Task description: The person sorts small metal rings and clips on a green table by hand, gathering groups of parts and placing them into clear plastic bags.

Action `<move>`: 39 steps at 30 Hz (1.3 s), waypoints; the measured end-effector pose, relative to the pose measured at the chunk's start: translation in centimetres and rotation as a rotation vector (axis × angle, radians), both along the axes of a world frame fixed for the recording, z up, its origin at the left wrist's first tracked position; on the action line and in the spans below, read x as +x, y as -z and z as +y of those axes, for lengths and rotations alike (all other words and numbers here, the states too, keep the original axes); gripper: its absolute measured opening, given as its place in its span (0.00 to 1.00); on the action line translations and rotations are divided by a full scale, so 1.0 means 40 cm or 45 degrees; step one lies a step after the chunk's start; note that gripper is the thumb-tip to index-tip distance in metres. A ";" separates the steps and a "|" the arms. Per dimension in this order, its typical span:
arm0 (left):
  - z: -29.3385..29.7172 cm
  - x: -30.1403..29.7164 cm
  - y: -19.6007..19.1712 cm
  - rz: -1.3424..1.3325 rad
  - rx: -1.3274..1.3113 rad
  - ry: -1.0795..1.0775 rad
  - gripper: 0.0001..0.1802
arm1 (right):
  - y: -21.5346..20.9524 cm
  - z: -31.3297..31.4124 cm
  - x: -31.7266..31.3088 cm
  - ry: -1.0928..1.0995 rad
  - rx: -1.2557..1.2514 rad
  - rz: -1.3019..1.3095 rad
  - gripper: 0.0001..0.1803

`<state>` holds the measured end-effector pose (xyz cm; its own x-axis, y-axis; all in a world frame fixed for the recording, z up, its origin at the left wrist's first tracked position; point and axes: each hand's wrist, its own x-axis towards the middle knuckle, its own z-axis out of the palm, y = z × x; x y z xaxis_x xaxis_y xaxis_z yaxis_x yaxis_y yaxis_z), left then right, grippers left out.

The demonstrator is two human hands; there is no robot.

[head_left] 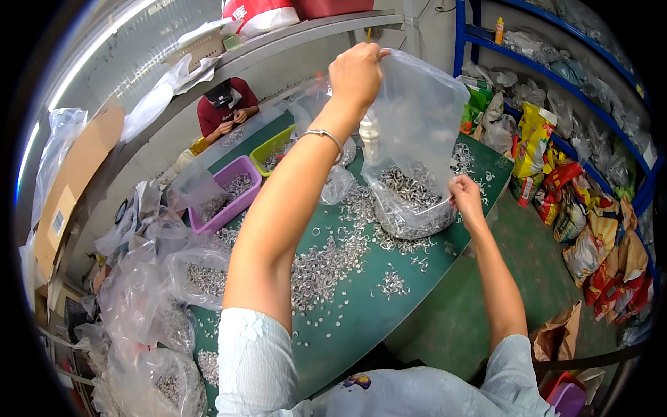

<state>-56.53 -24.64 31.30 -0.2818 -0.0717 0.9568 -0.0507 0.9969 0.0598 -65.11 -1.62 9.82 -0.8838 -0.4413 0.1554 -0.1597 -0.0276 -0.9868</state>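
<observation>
A large clear plastic bag (420, 90) stands on the green table, its lower part bulging with small silvery metal pieces (410, 189). My left hand (356, 73) is raised high and closed on the bag's upper edge, pulling the plastic up. Lower down on the right, my right hand (467, 200) pinches the side of the bag near the level of the pieces. Loose metal rings and hooks (333, 260) lie spread over the table (361, 326) to the left of the bag. A small heap of them (393, 283) sits in front of it.
A purple basket (226, 229) and a green basket (267, 156) hold metal parts at the left. Several filled clear bags (142, 292) crowd the table's left side. Another person (226, 108) sits at the far end. Blue shelves (556, 76) and colourful sacks (590, 243) line the right.
</observation>
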 end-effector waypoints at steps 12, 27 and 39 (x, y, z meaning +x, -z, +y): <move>-0.157 0.224 0.069 0.173 0.683 -0.117 0.16 | -0.056 -0.018 0.155 0.250 0.121 1.015 0.51; 0.044 1.044 0.498 1.114 1.863 0.179 0.11 | -0.086 -0.277 0.572 -1.333 -0.142 0.076 0.22; -0.255 1.826 0.308 2.139 0.640 -0.412 0.10 | 0.034 -0.453 0.786 -1.714 0.111 0.585 0.18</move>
<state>16.50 -34.83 18.97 0.9623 -0.2685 0.0442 0.2085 0.8319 0.5143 -33.65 -19.75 8.45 0.3312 -0.9131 0.2377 -0.3619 -0.3555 -0.8617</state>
